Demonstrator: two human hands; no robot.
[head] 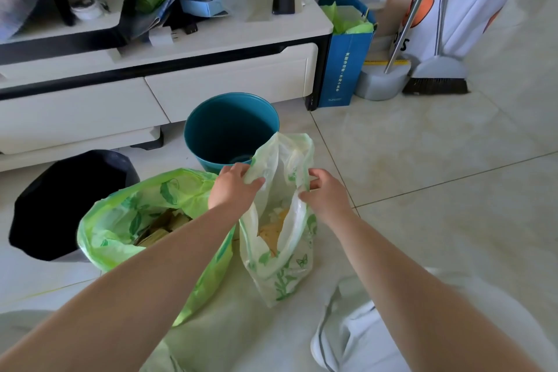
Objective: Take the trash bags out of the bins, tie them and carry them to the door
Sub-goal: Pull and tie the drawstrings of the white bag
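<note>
Clearly the weak spot is the thin plastic of the small trash bag (279,238), which stands on the floor between the person's arms, just near of the teal bin (231,130). The left hand (232,187) has its fingers (255,183) clamped on the left edge of the bag's mouth, and the right hand (327,195) pinches the right edge, so the mouth is pulled apart. If the two edges are drawn hard to make a knot, the film could stretch or tear near the grip, I judge. The rubbish inside, pale scraps and something yellow-brown, lies low in the bag, so it would likely stay put, yet a tilt while tying might tip it toward the opening. A loose knot would be the other risk, since the bag must be carried to the door afterwards.

The bag is translucent white-green with printed green leaves and a small butterfly near its lower right. It looks soft and crumpled, and only partly filled.

Just to its left sits a larger green trash bag (133,217), open-mouthed and untied, with brownish waste showing inside; the left forearm crosses over it. Farther left stands a black bin (65,205). The teal bin looks empty of any liner.
</note>
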